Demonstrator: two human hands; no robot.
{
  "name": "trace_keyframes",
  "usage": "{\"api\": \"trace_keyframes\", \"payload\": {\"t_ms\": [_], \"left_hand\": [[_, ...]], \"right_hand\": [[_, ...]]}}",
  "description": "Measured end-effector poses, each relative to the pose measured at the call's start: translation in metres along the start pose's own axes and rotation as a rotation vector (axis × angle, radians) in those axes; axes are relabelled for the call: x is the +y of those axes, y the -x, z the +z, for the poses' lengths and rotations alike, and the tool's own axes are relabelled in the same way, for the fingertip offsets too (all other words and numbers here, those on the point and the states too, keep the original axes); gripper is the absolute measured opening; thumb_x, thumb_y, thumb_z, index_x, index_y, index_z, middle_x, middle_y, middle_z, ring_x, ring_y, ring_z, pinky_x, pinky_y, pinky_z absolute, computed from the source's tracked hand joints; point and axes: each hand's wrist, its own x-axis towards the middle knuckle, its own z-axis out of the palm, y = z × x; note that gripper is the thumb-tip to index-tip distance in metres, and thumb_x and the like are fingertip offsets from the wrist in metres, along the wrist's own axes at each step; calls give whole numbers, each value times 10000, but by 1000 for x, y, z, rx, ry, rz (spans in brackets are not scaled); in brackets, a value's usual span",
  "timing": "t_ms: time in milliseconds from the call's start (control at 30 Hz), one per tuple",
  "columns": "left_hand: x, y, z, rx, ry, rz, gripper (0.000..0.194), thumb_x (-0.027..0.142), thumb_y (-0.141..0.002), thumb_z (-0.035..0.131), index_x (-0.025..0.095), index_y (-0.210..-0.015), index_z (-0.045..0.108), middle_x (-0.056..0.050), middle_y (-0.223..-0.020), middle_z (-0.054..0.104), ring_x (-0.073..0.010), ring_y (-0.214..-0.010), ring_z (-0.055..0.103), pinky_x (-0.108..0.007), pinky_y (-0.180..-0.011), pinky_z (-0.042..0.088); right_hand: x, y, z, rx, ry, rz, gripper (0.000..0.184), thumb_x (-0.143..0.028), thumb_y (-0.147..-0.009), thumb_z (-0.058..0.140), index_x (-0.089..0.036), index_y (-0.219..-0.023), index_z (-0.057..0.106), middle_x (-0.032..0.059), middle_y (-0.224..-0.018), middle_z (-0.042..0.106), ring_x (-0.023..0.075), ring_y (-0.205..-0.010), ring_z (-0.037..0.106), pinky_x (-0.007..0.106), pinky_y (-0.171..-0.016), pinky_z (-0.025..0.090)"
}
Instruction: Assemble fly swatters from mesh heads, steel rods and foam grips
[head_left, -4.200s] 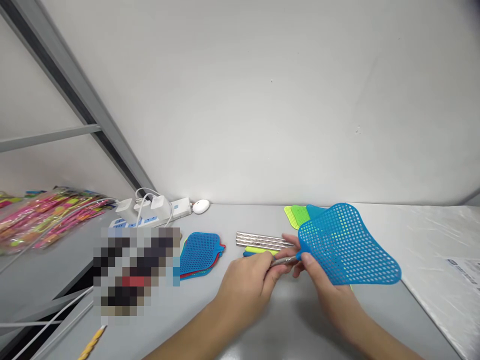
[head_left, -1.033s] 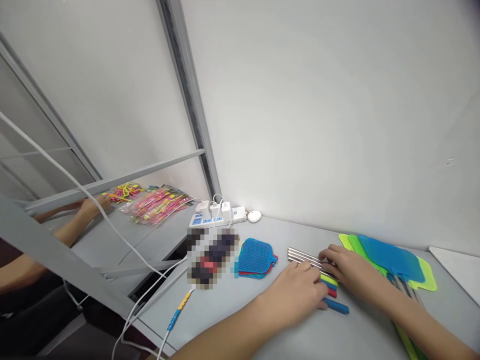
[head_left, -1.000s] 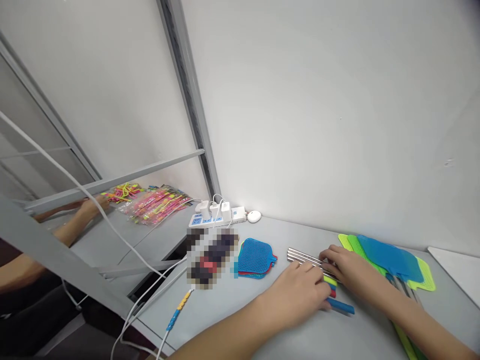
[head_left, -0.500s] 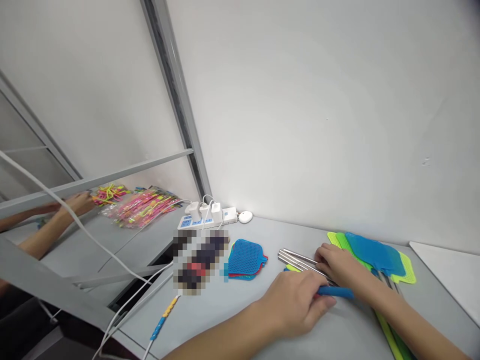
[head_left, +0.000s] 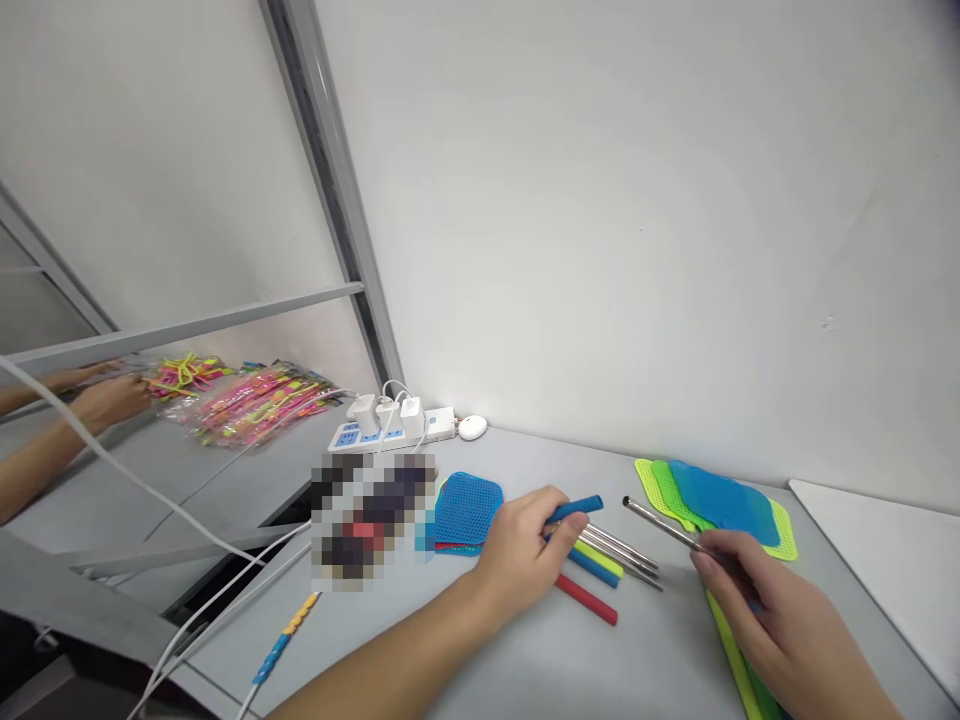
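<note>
My left hand is closed on a blue grip sleeve, raised a little over the grey table. My right hand pinches a thin metal rod that slants up to the left, toward the sleeve. Between the hands lie more metal rods with a yellow-green sleeve, a blue one and a red sleeve. A stack of loose swatter heads, blue on top, lies left of my left hand. Finished swatters, green and blue, lie fanned behind my right hand.
A white power strip with chargers and a white puck sit by the wall. Cables hang off the table's left edge. Beyond a grey metal frame, another person's hand touches bagged pink and yellow items.
My left hand has lifted a blue sleeve off the pile. My right hand has drawn a metal rod out to the right. The view has swung left since the blue swatter was assembled and laid down.
</note>
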Motion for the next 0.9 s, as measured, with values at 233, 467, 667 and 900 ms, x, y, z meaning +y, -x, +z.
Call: {"api": "trace_keyframes", "payload": {"t_ms": [233,467,667,900], "left_hand": [[-2,0,5,-34,-37,-9,330,446,-971,435,189,-806,560,21,-679,500,-130,-628,460,-258,-591,326],[-9,-5,2,-27,-181,149,322,446,-960,483,184,-825,611,-7,-704,547,-151,-681,490,-274,-633,360],[-9,-2,4,-67,-302,388,294,434,-942,535,174,-852,639,-24,-723,595,-152,-681,525,-266,-603,372],[6,8,11,-109,-241,461,232,380,-963,508,178,-963,623,-30,-798,636,-147,-703,568,-257,-619,406]], "right_hand": [[0,-1,0,95,92,-272,162,-342,-973,475,-261,-1068,579,4,-865,659,136,-694,632,240,-587,459],[10,-5,-14,113,224,-350,190,-318,-972,509,-243,-1093,634,15,-847,619,130,-660,575,266,-600,382],[6,-6,-14,114,249,-465,199,-297,-972,509,-228,-1096,649,36,-837,635,146,-675,575,272,-610,373],[-21,6,2,-17,221,-445,218,-292,-992,446,-225,-1036,649,27,-755,636,131,-612,589,248,-547,377]]}}
